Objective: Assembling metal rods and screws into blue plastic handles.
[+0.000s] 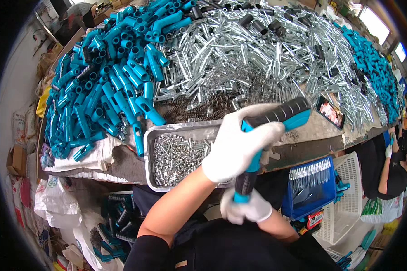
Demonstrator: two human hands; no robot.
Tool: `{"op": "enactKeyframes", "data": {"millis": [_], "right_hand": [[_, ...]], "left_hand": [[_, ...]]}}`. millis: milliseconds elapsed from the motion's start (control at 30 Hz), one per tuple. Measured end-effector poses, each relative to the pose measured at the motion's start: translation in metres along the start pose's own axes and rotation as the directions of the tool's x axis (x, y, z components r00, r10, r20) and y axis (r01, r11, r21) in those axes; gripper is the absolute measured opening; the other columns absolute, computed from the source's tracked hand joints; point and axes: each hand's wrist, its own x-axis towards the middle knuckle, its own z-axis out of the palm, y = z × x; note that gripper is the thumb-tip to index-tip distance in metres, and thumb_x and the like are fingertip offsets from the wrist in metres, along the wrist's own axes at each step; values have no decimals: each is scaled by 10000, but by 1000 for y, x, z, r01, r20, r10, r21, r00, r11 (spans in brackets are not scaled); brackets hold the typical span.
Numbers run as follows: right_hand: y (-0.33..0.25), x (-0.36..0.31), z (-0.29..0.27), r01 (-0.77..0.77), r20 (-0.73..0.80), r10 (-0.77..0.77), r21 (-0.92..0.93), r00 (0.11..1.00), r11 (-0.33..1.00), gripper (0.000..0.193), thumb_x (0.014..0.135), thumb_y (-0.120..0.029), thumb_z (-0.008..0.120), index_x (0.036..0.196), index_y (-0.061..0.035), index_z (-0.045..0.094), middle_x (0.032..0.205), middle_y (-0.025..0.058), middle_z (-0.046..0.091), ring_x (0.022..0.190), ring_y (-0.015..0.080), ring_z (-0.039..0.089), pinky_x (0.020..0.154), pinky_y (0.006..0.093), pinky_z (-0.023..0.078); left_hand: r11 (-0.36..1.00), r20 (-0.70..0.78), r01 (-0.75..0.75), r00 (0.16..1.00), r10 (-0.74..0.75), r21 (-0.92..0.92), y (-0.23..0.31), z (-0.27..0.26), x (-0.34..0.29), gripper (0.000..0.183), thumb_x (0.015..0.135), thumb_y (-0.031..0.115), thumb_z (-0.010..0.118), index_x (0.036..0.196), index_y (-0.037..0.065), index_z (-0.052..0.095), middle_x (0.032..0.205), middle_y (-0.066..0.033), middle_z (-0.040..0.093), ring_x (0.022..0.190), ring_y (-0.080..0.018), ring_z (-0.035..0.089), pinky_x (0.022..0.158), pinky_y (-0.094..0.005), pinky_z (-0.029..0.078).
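Note:
My left hand point(235, 142), in a white glove, is closed around a teal-and-black L-shaped tool body point(282, 118) over the front edge of the table. One arm of this body, with a ribbed black grip, points up and to the right. Its other arm runs down below the left hand and ends in a black sleeve and teal tip. At that lower end, my right hand point(248, 208), also gloved in white, is closed against the tip; its fingers are partly blurred. Just left of the hands sits a grey metal tray point(147, 156) holding many small metal pins.
Teal tubular parts point(117, 90) are heaped at the left, shiny metal rods point(257, 54) across the middle. A phone point(331, 111) lies on the table at right. Below stand a blue bin point(308, 203) and a white plastic basket point(348, 194). Another person's arm point(385, 174) shows far right.

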Motion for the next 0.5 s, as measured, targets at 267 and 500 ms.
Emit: {"op": "enactKeyframes", "data": {"millis": [267, 500], "right_hand": [[7, -26, -64, 203, -55, -196, 365, 979, 909, 255, 952, -226, 616, 885, 21, 616, 667, 73, 528, 533, 167, 517, 485, 285, 378], [12, -1, -48, 411, -145, -395, 100, 907, 906, 540, 936, -442, 637, 1178, 39, 624, 1170, 123, 505, 817, 156, 549, 714, 275, 459]], "left_hand": [[412, -138, 15, 953, 270, 911, -14, -97, 52, 370, 899, 403, 610, 1025, 77, 731, 880, -149, 722, 823, -304, 706, 756, -413, 537], [-234, -132, 123, 991, -25, 964, -38, -173, 67, 292, 883, 276, 606, 1132, 165, 710, 1025, -174, 707, 965, -362, 671, 861, -442, 534]]}}
